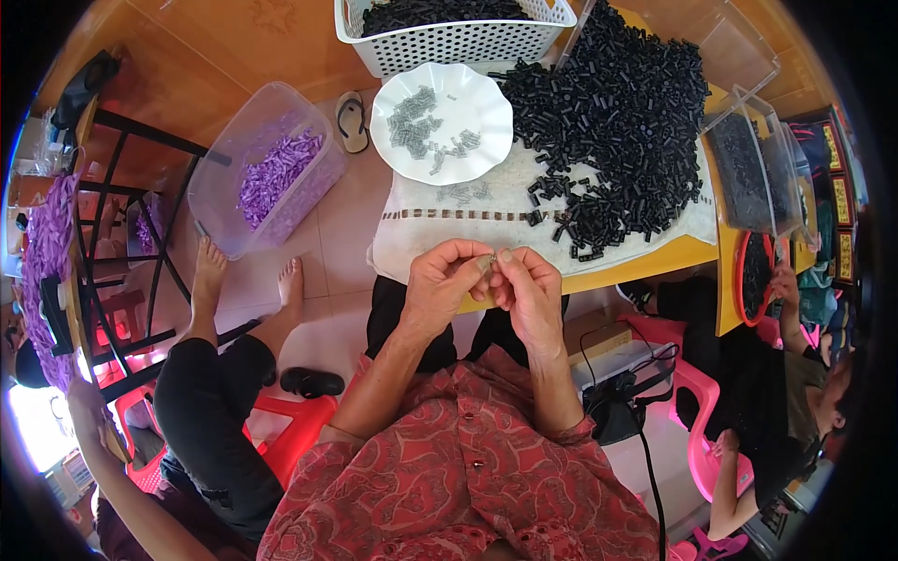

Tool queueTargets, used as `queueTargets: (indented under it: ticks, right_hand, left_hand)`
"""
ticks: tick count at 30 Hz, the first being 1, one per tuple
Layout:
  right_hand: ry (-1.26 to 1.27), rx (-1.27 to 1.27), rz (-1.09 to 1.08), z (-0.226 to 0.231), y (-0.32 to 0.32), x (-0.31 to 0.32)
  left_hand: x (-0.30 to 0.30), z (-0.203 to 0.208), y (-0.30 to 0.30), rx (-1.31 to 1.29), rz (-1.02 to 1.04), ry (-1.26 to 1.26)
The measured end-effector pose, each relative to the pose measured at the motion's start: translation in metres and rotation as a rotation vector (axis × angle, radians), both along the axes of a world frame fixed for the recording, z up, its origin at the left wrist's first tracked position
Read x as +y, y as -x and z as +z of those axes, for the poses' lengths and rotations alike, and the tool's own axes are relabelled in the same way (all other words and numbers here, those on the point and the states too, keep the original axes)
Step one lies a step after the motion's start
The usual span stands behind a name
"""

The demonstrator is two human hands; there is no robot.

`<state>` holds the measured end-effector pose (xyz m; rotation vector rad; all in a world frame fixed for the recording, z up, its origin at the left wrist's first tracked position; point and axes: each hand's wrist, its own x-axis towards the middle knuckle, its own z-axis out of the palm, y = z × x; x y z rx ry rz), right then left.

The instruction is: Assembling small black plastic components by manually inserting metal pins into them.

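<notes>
My left hand (441, 285) and my right hand (529, 294) meet in front of the table edge, fingertips pinched together. Between them is a tiny metallic-looking bit, too small to name. Just beyond the hands, a white cloth (393, 245) with a dark dashed stripe covers part of the yellow table (608, 275). On it rests a white scalloped plate (482, 112) bearing small greyish, see-through pieces (412, 122); several more lie on the cloth (465, 193) below the plate. A large heap of short black cylindrical parts (617, 122) spreads over the right side.
A white perforated basket (458, 47) of black parts stands behind the plate. Clear bins (748, 168) are at right, near a red tray (754, 278). On the floor at left sits a clear tub (220, 201) of purple pieces (279, 178). People sit on both sides.
</notes>
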<state>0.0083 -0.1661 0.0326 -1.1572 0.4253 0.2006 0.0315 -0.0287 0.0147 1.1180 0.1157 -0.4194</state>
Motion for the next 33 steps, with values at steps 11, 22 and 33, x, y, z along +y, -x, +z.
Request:
queueTargets:
  ticks: [11,22,33]
  right_hand:
    - [0.032,-0.037,0.017,0.002,0.001,0.001]
    - [0.637,-0.464,-0.013,-0.004,0.003,0.002]
    - [0.564,-0.405,-0.006,-0.011,0.009,0.001]
  left_hand:
    - [0.000,0.000,0.000,0.054,-0.011,0.015]
    - [0.001,-0.001,0.002,0.062,-0.002,0.011]
    - [0.004,-0.001,0.004,-0.007,-0.044,-0.062]
